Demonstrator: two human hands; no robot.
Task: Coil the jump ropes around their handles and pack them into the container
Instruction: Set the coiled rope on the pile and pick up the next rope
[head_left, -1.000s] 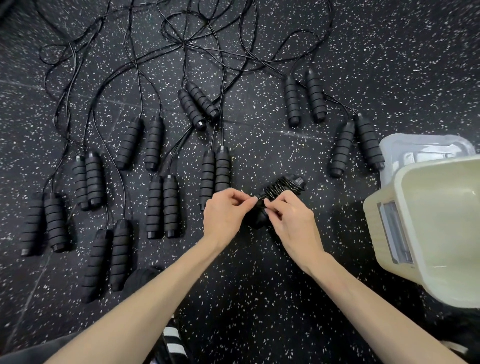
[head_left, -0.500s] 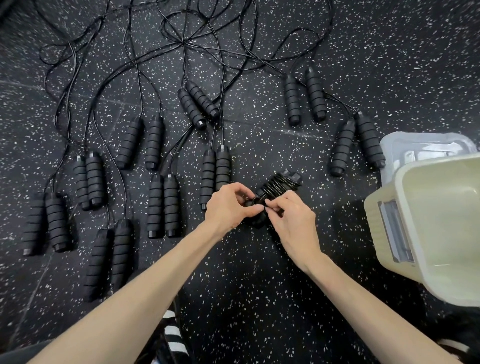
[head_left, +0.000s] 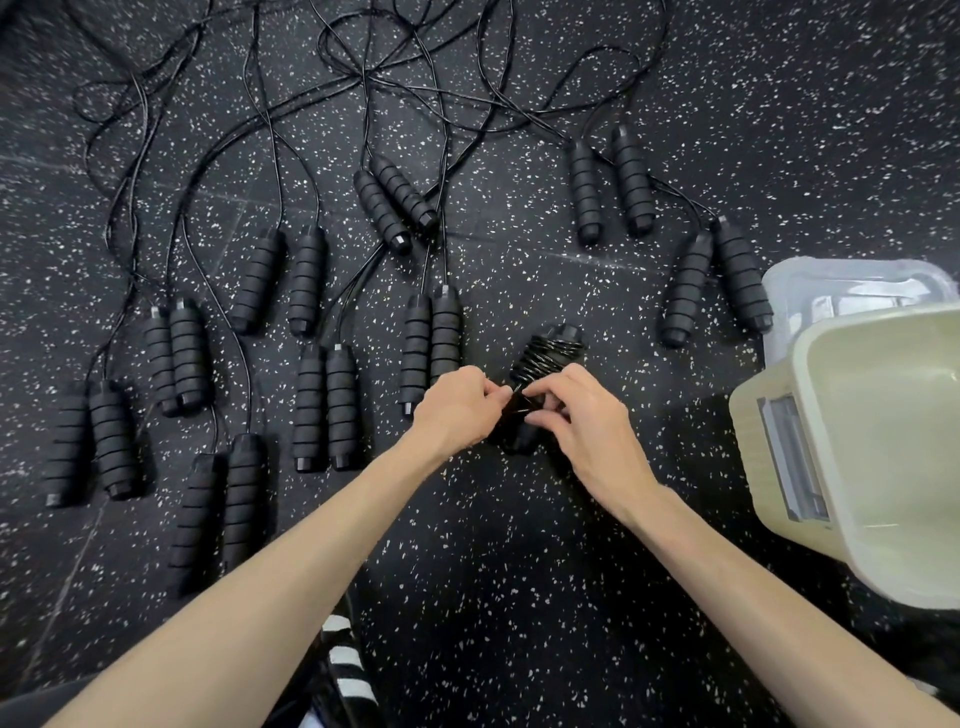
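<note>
From my feed I see both hands meeting over the black speckled floor (head_left: 519, 597), working on 1 coiled jump rope (head_left: 543, 358) whose cord is wound in glossy turns around its paired handles. The bundle lies tilted, its far end pointing up and to the right, its near end tucked between the hands. My left hand (head_left: 457, 405) has its grip clenched on the bundle, fingertips pinching the cord at the near end. My right hand (head_left: 592, 415) also has its grip closed on the same bundle, thumb and fingers curled around the wraps from the right side. The container (head_left: 883, 467), a pale tub with a clear panel in its side wall, sits just to the right of the hands, tilted with its opening facing me; I see nothing in the part of its interior that shows. A translucent lid (head_left: 841, 291) lies behind it, partly hidden. Spread across the floor to the left and beyond the hands are 9 pairs of uncoiled jump rope handles (head_left: 431, 343), black ribbed foam grips lying side by side, with their thin cords (head_left: 415, 88) trailing away into a loose tangle at the top of the view. A striped black-and-white garment (head_left: 348, 665) shows at the bottom edge between my forearms.
</note>
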